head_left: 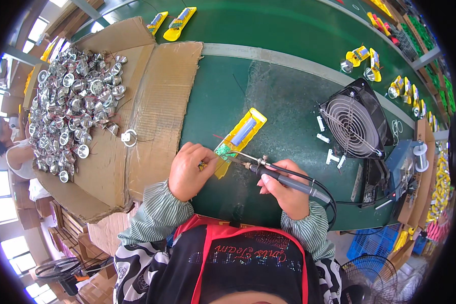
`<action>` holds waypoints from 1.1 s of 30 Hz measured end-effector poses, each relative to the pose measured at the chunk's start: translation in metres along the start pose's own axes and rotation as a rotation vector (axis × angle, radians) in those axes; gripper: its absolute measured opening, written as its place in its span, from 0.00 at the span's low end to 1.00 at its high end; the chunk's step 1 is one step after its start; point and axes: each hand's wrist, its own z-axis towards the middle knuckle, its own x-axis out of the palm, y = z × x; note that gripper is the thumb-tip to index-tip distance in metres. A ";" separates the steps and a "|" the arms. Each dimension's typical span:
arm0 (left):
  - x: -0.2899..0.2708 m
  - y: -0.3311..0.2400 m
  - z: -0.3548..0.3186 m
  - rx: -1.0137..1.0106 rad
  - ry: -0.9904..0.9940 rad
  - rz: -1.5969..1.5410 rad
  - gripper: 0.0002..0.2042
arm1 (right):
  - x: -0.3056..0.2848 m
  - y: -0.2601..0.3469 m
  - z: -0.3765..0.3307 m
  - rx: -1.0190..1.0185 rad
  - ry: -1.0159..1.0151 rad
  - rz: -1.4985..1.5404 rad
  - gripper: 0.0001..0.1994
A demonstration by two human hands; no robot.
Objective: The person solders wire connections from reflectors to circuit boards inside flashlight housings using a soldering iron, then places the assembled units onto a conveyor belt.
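Note:
A yellow plastic flashlight housing [256,117] lies slantwise on the green work mat, with a blue cylindrical battery [244,132] set in it. At its near end a small green circuit board [225,151] shows thin wires. My left hand [191,169] is closed in a pinch at the board's left edge; the fingers hide what they hold. From the right, my right hand [288,188] grips a soldering iron [289,182] by its dark handle. A thin metal tube is clamped along the iron, and both tips reach the board.
An open cardboard box [159,101] at left holds many silvery reflector cups [76,106]. A black fan [357,121] stands at right, beside small white parts [332,157] and a solder spool [420,157]. More yellow housings [180,24] lie on the green far surface. Another person [17,152] is at far left.

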 end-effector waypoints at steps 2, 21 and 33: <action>0.000 0.000 0.000 0.009 -0.005 -0.002 0.04 | 0.001 0.001 0.000 -0.007 -0.007 0.003 0.07; -0.003 -0.002 -0.001 0.006 0.034 0.037 0.04 | -0.002 0.005 -0.005 -0.090 -0.015 -0.102 0.08; 0.002 0.003 0.005 -0.013 0.007 -0.065 0.04 | 0.004 -0.003 0.003 -0.021 -0.031 -0.025 0.07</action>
